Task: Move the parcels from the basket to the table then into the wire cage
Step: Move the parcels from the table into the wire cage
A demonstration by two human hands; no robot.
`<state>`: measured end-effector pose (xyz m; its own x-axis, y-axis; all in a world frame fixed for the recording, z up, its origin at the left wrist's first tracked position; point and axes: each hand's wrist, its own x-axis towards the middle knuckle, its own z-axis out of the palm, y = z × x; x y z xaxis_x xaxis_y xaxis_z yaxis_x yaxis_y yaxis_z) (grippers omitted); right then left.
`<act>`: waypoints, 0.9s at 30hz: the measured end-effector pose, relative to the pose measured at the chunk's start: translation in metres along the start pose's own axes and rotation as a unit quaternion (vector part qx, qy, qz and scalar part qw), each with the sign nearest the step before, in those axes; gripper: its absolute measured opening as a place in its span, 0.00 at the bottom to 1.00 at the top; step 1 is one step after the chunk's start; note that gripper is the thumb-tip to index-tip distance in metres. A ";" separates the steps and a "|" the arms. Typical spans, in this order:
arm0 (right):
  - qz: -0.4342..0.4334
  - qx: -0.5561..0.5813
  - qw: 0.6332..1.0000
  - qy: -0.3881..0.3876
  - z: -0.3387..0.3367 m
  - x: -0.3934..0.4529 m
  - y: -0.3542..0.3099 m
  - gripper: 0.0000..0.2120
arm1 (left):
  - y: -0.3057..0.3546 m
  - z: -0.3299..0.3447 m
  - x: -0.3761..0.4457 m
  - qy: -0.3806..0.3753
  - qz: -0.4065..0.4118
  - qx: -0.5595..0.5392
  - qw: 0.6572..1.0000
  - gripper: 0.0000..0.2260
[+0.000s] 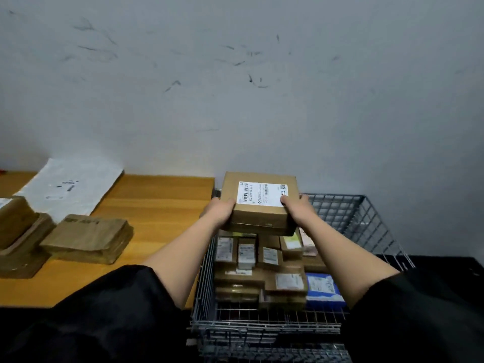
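So from the head camera I've got both hands on one cardboard box, held up over the wire cage, above the far part of the pile inside it. The left hand wraps the box's left edge, thumb on top and fingers curled underneath. The right hand does the same on the right edge, thumb pressing on the corner of the white shipping label. So both are clamped on that same box, which sits a bit tilted with the label facing up at me.

Down in the cage there's a heap of parcels, mostly brown boxes with white labels, plus a blue packet on the cage's right side. They're stacked unevenly and fill most of the floor.

Left of the cage, touching its side, is the wooden table. On it, well away from the cage, lie a few brown padded envelopes and a white plastic mailer near the wall. Black sleeves cover both upper arms, forearms bare
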<state>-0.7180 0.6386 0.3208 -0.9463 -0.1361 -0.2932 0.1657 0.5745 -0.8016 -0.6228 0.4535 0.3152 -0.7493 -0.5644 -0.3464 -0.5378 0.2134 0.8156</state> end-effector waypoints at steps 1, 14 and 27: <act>0.006 0.008 1.000 0.005 -0.010 0.003 0.008 0.33 | 0.006 0.009 0.000 -0.011 0.009 -0.001 1.000 0.26; 0.043 0.004 0.999 0.025 -0.159 0.080 0.108 0.31 | 0.075 0.191 0.001 -0.086 0.020 0.001 0.996 0.22; 0.103 0.002 0.994 -0.030 -0.206 0.153 0.194 0.30 | 0.071 0.311 0.018 -0.108 -0.074 0.035 0.991 0.22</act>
<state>-0.8877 0.8959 0.2281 -0.8740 -0.0640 -0.4817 0.3554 0.5916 -0.7236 -0.7945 0.7064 0.2231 -0.7218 -0.4107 -0.5571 -0.6675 0.2005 0.7171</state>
